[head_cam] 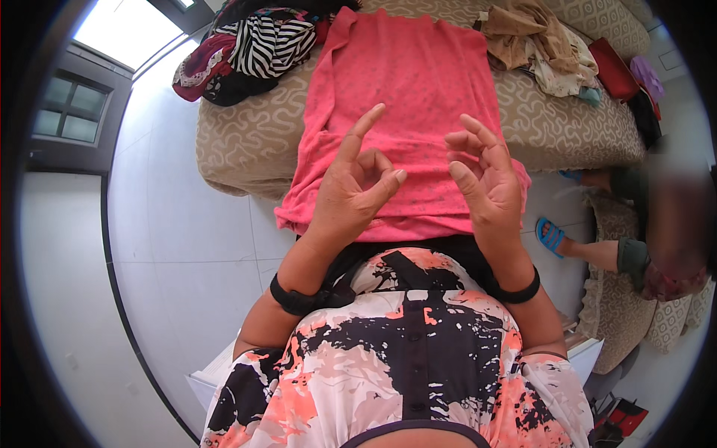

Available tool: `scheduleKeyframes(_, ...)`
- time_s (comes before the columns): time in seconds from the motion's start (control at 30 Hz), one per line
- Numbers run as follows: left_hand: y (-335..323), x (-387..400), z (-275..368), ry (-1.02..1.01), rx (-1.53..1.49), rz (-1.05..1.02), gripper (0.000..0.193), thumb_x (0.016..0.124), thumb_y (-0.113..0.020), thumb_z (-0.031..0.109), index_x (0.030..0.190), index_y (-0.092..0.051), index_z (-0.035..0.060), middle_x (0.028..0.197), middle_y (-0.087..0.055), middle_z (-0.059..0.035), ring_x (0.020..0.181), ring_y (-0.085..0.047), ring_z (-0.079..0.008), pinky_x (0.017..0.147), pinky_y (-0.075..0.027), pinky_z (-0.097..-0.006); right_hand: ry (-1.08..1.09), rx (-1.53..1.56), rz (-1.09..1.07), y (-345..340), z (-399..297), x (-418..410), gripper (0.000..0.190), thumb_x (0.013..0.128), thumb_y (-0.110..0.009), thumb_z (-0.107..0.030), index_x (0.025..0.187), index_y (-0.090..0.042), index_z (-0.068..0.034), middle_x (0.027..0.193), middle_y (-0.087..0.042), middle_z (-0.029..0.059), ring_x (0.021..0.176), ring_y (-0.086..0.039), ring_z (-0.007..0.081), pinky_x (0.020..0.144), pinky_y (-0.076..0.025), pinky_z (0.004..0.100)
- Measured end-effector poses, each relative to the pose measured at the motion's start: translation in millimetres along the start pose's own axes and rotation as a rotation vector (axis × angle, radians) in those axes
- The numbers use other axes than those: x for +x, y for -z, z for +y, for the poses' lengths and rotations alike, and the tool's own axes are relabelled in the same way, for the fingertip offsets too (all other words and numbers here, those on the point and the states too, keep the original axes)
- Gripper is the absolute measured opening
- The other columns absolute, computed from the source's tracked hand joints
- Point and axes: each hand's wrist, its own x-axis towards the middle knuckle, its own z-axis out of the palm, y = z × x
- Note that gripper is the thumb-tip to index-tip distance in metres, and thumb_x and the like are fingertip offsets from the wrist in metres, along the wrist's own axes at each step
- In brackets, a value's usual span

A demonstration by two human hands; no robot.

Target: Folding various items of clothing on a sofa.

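Observation:
A pink long-sleeved garment (411,73) with small dark spots is spread from the sofa seat over its front edge towards my lap. Its near end lies in loose folds close to my body. My left hand (361,179) is raised above its left half, index finger pointing up and thumb apart, with nothing held. Over the right half hovers my right hand (487,173), fingers half curled and parted from the thumb, also holding nothing. Neither hand clearly touches the cloth. Each wrist wears a black band.
A patterned beige sofa (252,129) stands before me. Piled clothes, including a black-and-white striped piece (271,45), lie at its left; a tan garment (521,33) and a red bag (613,67) lie at its right. Another person (633,252) in blue sandals sits at the right.

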Motion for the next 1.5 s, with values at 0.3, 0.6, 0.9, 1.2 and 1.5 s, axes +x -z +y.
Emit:
scheduleKeyframes(0.3,-6,2,-1,-0.136,0.259,0.131,0.074,0.090,-0.064,-0.003,0.154,-0.028,0.0061,0.074,-0.046,0.0058,0.069,-0.043,-0.0021,0.065,-0.037,-0.0152,0.574,-0.736,0.132,-14,5,27,0.025,0.086,-0.071,-0.010,0.108,-0.064,-0.002,0.098,-0.064,0.0119,0.093,-0.061,0.0265,0.082,-0.048,0.0360)
scheduleKeyframes(0.6,0,4,-9,-0.220,0.383,0.106,0.076,0.089,-0.063,-0.004,0.155,-0.028,0.0067,0.073,-0.044,0.0056,0.068,-0.043,-0.0027,0.066,-0.038,-0.0166,0.195,-0.609,0.068,-22,31,37,0.008,0.094,-0.059,-0.011,0.093,-0.059,-0.004,0.075,-0.060,0.0130,0.067,-0.059,0.0287,0.063,-0.047,0.0386)
scheduleKeyframes(0.9,12,5,-14,-0.085,0.420,0.074,0.071,0.088,-0.065,-0.001,0.152,-0.034,0.0079,0.073,-0.043,0.0058,0.067,-0.042,-0.0032,0.069,-0.039,-0.0177,0.063,-1.105,-0.148,7,47,28,0.005,0.089,-0.058,-0.008,0.092,-0.056,-0.004,0.080,-0.062,0.0168,0.079,-0.061,0.0379,0.069,-0.049,0.0458)
scheduleKeyframes(1.2,63,1,-47,-0.328,1.371,0.199,0.069,0.084,-0.073,0.024,0.146,-0.046,0.0108,0.144,-0.049,-0.0136,0.139,-0.036,-0.0345,0.116,-0.025,-0.0467,0.112,-1.315,-0.082,79,53,-13,0.064,0.087,-0.069,-0.032,0.142,-0.047,-0.009,0.150,-0.041,0.0156,0.144,-0.031,0.0345,0.118,-0.019,0.0553)
scheduleKeyframes(1.5,70,3,-60,-0.177,1.238,0.154,0.056,0.083,-0.074,0.028,0.135,-0.059,0.0140,0.144,-0.050,-0.0113,0.142,-0.033,-0.0359,0.115,-0.022,-0.0560,0.107,-1.300,-0.089,91,71,-14,0.060,0.087,-0.068,-0.034,0.140,-0.051,-0.009,0.149,-0.044,0.0139,0.142,-0.033,0.0344,0.117,-0.020,0.0569)
